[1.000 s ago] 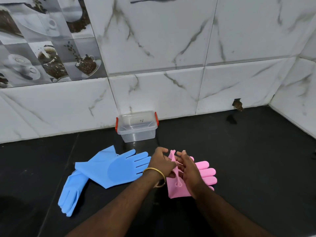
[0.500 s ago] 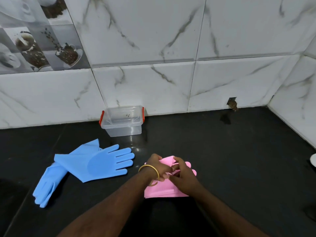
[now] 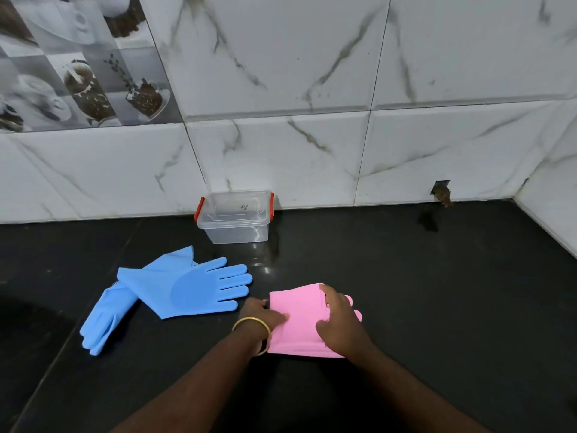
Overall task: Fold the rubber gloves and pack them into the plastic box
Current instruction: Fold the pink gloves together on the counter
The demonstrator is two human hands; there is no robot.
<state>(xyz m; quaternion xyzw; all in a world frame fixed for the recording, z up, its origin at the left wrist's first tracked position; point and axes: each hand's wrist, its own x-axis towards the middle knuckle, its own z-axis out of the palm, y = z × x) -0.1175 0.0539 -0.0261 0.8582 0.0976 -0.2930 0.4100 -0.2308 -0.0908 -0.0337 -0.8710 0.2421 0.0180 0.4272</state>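
Blue gloves: unfolded on the black counter, crossed, left of both hands.
Left hand: thumb lies flat on the left edge of the pink gloves; other fingers hidden.
Pink gloves: a folded pad under both hands, fingertips poking out right.
Right hand: fingers curled, pressing the pad's right side.
Plastic box: lid on, straight beyond the pad by the wall; unlidding probably precedes packing.

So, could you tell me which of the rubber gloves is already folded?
The pink rubber gloves, a compact bundle under both hands; the blue rubber gloves still lie spread flat.
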